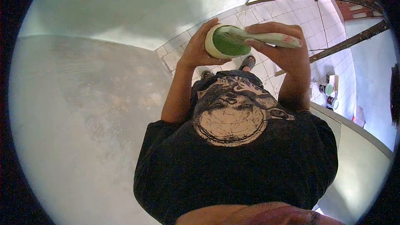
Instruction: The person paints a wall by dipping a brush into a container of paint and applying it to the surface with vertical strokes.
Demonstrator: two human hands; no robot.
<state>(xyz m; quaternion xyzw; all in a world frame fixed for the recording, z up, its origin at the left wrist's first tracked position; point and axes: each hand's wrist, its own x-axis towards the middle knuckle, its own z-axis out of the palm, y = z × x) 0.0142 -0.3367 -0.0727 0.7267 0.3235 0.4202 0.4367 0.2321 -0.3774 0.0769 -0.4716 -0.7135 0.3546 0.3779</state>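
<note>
My left hand [199,46] grips a small pale bowl [223,41] filled with green paint, tilted so its inside faces me. My right hand [280,46] holds the handle of a paintbrush [271,38] whose bristle end dips into the green paint. Both hands are raised in front of my chest, close together, above my black printed T-shirt [233,150]. My sandalled foot [248,61] shows on the tiled floor far below.
A grey, stained wall [91,112] fills the left. White floor tiles [287,14] lie below. Wooden scaffold poles [333,43] cross at upper right. Paint tins [327,89] stand on the floor at right, beside a pale ledge [358,141].
</note>
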